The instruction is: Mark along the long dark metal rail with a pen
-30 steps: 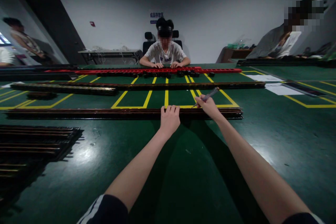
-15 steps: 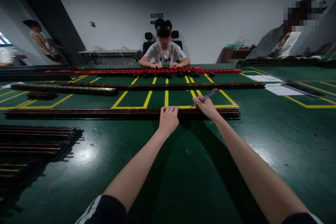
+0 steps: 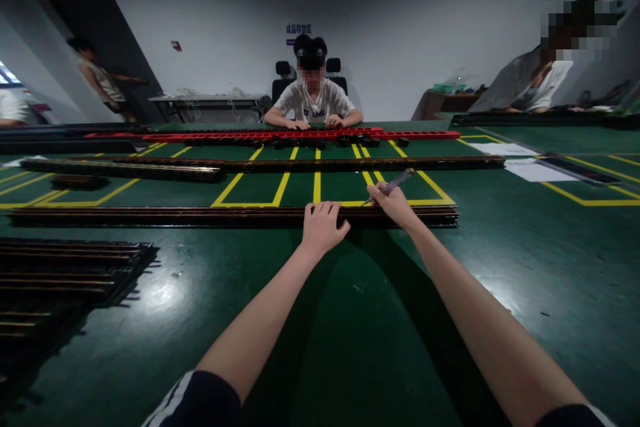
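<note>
A long bundle of dark strips (image 3: 165, 217) with coppery edges lies straight across the table in front of me. My left hand (image 3: 324, 227) rests over the bundle near its middle. Its fingers lie across the top to the far edge, and the thumb stands out to the right. My right hand (image 3: 393, 205) is closed, pen-fashion, around a slim pointed tool (image 3: 401, 178) with a clear handle. The tool leans up to the right, its thin tip down at the top of the bundle. I cannot tell whether it is a pen or a screwdriver.
The green table (image 3: 525, 247) carries yellow tape lines. More strips (image 3: 60, 267) are piled at left, and another long row (image 3: 350, 164) lies beyond. Red rails (image 3: 420, 135) and small black parts (image 3: 313, 143) lie before a person (image 3: 313, 100) opposite. Papers (image 3: 537, 171) lie at right.
My left thumb has swung out to the right, away from its fingers. My right hand and the tool stay nearly in place. At the back left, a person has moved closer to the door.
</note>
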Demonstrator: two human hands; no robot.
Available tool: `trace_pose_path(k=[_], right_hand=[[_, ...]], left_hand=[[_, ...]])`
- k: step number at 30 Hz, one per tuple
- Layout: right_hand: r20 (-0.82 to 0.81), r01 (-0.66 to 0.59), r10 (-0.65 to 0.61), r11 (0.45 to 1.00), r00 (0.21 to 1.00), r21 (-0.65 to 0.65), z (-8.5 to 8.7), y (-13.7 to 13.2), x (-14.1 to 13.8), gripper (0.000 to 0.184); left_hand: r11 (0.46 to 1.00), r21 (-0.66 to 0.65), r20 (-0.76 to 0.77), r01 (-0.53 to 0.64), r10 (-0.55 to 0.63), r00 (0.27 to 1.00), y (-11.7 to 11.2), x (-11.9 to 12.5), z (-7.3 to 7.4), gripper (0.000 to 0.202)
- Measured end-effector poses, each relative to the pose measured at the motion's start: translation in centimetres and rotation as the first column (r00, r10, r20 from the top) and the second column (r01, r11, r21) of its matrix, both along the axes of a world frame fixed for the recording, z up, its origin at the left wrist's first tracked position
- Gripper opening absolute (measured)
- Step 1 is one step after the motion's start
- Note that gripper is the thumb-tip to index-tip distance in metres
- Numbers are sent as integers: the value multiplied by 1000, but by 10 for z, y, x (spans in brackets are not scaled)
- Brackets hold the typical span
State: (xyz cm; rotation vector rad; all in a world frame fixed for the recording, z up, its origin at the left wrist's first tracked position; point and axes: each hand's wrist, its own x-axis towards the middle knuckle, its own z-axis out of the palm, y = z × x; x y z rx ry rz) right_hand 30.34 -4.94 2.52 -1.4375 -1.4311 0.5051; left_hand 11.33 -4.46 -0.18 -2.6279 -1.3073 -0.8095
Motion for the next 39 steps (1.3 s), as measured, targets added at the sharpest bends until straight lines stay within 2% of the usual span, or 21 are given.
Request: trace_pose_path(k=[11, 29, 39], right_hand=[[9, 1, -1, 1000, 1000, -20, 1, -1, -1, 41], [44, 9, -10, 1000, 999, 22, -5, 4, 3, 38], [42, 38, -38, 999, 998, -1, -2, 5, 4, 35]], left_hand=[[999, -34, -24, -25, 24, 999, -2, 1, 4, 37], [997, 36, -54, -70, 71, 996, -4, 5, 1, 35], [998, 25, -51, -66, 67, 996, -2, 5, 0, 35]])
